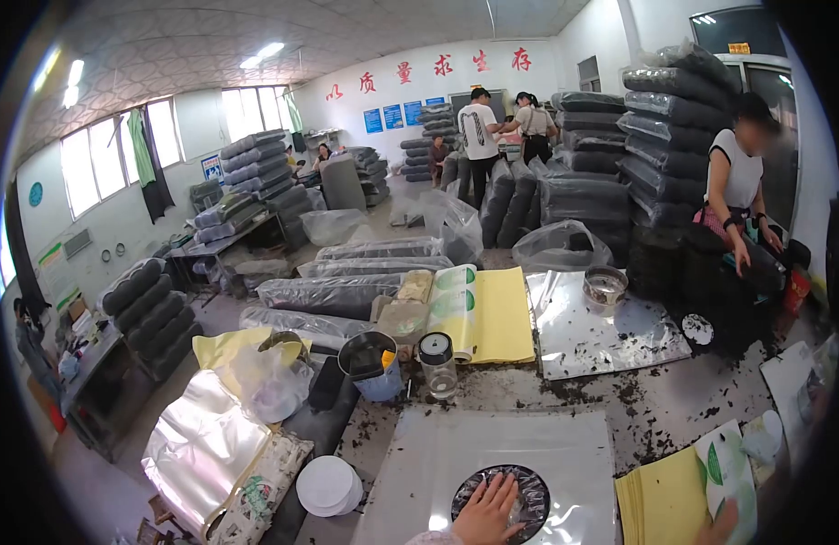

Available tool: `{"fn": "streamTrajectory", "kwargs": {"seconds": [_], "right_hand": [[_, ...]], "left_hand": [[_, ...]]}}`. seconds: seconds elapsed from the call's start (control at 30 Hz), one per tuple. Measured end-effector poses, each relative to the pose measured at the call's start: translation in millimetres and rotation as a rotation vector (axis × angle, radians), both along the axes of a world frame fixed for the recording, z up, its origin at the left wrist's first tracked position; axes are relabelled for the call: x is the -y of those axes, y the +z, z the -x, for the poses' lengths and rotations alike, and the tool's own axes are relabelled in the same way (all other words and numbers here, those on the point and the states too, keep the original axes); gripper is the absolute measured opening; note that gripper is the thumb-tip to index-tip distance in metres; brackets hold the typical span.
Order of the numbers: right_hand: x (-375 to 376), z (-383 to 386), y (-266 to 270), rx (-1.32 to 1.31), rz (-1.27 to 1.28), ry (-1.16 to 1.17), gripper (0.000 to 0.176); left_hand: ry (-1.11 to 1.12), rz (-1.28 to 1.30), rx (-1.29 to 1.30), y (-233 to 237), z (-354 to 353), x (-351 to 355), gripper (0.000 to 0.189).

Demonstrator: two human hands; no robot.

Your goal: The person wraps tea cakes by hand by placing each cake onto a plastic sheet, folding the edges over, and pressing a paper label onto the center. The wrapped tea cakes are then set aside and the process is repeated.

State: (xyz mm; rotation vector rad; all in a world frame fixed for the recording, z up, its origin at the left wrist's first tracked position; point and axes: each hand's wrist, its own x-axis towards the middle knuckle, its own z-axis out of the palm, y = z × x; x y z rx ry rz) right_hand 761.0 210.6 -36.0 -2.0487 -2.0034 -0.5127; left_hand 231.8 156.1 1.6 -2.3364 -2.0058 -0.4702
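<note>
My left hand (487, 510) lies flat with fingers spread on a round black disc (531, 495). The disc has a shiny, crinkled surface and a dark rim. Under it is a pale, smooth sheet (419, 454) on the worktop. At the lower right my right hand (724, 524) is smeared by motion, so its fingers cannot be made out. It is over or beside a white and green printed packet (726, 472), close to a stack of yellow sheets (665, 500).
Dark flakes litter the worktop (565, 395). Behind the sheet stand a clear jar (438, 363), a metal bucket (369, 363) and yellow paper (506, 313). A white tub (328, 486) is at left. A co-worker (737, 173) handles dark stacks at right.
</note>
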Motion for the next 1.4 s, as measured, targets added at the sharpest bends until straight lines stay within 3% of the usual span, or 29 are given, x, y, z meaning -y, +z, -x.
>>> {"fn": "streamTrajectory", "kwargs": {"seconds": [0.07, 0.1, 0.13, 0.17, 0.2, 0.23, 0.27, 0.33, 0.4, 0.6, 0.7, 0.8, 0.87, 0.9, 0.97, 1.03, 1.07, 1.13, 1.17, 1.23, 1.27, 1.33, 1.4], "right_hand": [[39.1, -2.3, 10.6, -0.127, -0.041, -0.002, 0.046], [69.0, -14.5, 13.5, -0.182, -0.043, -0.031, 0.046], [70.5, -29.9, -9.2, 0.019, 0.079, -0.098, 0.053], [66.7, -94.3, -100.8, 0.303, -0.196, -0.236, 0.030], [65.4, -97.6, -105.4, 0.245, -0.186, -0.016, 0.038], [67.8, -74.8, -102.8, 0.050, -0.228, -0.192, 0.039], [70.9, -69.8, -82.3, 0.023, -0.275, -0.048, 0.039], [77.4, -70.1, -60.8, 0.051, -0.376, -0.013, 0.030], [55.0, -44.6, -31.5, -0.021, -0.311, 0.072, 0.025], [42.6, -31.3, -8.8, -0.188, -0.303, -0.030, 0.024], [31.7, -15.5, -2.4, 0.083, -0.346, 0.127, 0.022], [21.7, -35.1, -19.1, -0.861, -0.193, -0.239, 0.028], [0.6, -88.2, -16.7, -1.019, -0.253, -0.206, 0.016], [-10.9, -155.4, -56.9, -1.050, -0.617, -0.162, 0.017], [-1.2, -209.7, -5.2, -1.022, -0.765, -0.444, 0.024], [7.6, -192.2, 67.7, -1.101, -0.826, -0.618, 0.033], [4.0, -169.6, 76.5, -1.223, -0.798, -0.573, 0.037], [-61.9, -163.7, -83.0, -1.597, -0.612, -0.055, 0.037], [-53.2, -60.2, -72.1, -1.531, -0.262, 0.072, 0.032], [-36.1, 162.1, -35.7, -1.205, 0.385, 0.421, 0.066], [-24.4, 228.5, -4.5, -0.557, 0.123, 0.796, 0.079], [-20.1, 301.2, 26.2, -0.520, 0.245, 1.154, 0.086], [-21.2, 333.9, 36.8, -0.429, 0.250, 1.238, 0.083]], "left_hand": [[-0.007, 0.055, -0.005, -13.3, 4.8, -4.4, 0.088], [0.003, 0.194, -0.133, -21.3, 5.0, -8.7, 0.087], [0.020, 0.169, 0.073, -24.5, 9.8, -10.8, 0.086], [0.066, 0.165, 0.113, -16.9, 4.6, -9.3, 0.087], [0.032, 0.107, 0.165, -31.4, 6.6, -12.5, 0.091], [0.036, 0.112, 0.064, -23.8, 0.1, -14.2, 0.092], [-0.002, 0.133, 0.051, -22.2, 1.9, -12.3, 0.093], [-0.055, 0.192, 0.053, -22.6, -13.7, -14.8, 0.092], [-0.017, 0.236, 0.020, -12.7, -1.5, -9.5, 0.091], [-0.054, 0.227, 0.001, -11.3, -2.0, -10.2, 0.090], [-0.050, 0.234, 0.024, -5.4, -5.6, -8.0, 0.090], [-0.053, 0.222, 0.001, -6.8, -4.3, -7.7, 0.089], [-0.056, 0.229, 0.013, -8.1, -6.6, -10.4, 0.089], [-0.041, 0.238, 0.012, -7.1, -2.7, -8.4, 0.089], [-0.047, 0.261, -0.004, -10.8, -1.1, -2.8, 0.090], [-0.015, 0.207, 0.001, -5.4, -1.4, -14.8, 0.090], [-0.024, 0.204, 0.007, -4.3, -1.9, -9.7, 0.090], [-0.012, 0.147, -0.032, -5.8, -2.6, -9.1, 0.089], [-0.021, 0.160, -0.003, -3.7, -1.1, -8.8, 0.087], [-0.011, 0.148, -0.025, -8.1, -1.1, -5.6, 0.084], [-0.014, 0.134, -0.046, -6.3, 0.2, -8.0, 0.083], [-0.069, 0.070, -0.077, -6.5, 3.1, -7.6, 0.065], [-0.225, 0.040, 0.263, -28.1, 16.0, -7.1, 0.054]]}}
